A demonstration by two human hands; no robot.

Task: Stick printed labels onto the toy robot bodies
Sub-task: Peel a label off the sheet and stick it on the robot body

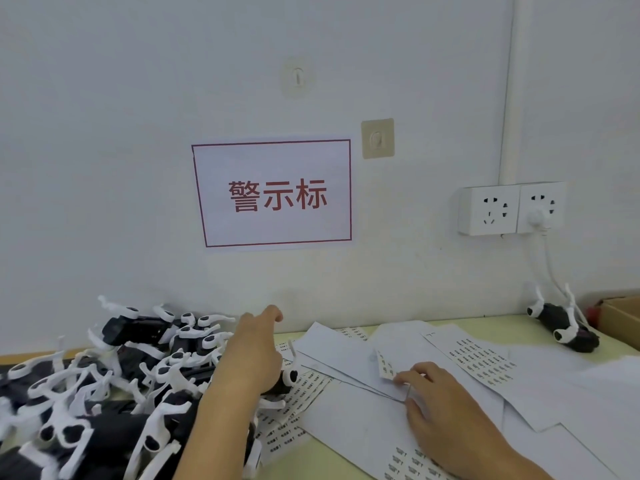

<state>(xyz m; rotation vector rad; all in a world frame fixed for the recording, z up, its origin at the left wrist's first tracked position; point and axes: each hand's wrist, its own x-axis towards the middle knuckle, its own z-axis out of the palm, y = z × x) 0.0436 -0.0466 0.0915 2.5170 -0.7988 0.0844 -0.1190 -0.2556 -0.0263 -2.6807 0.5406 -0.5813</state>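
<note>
A pile of black toy robot bodies with white legs covers the table's left side. My left hand reaches over the pile's right edge and grips one black toy robot body, which is mostly hidden under the palm; the index finger sticks out toward the wall. My right hand lies on the paper sheets, and its fingertips pinch the lower edge of a small strip of printed labels. A larger label sheet lies just behind it.
More label sheets lie under and around both hands among blank backing paper. One toy robot lies alone at the far right beside a cardboard box. On the wall are a red-framed sign and a socket with a cable.
</note>
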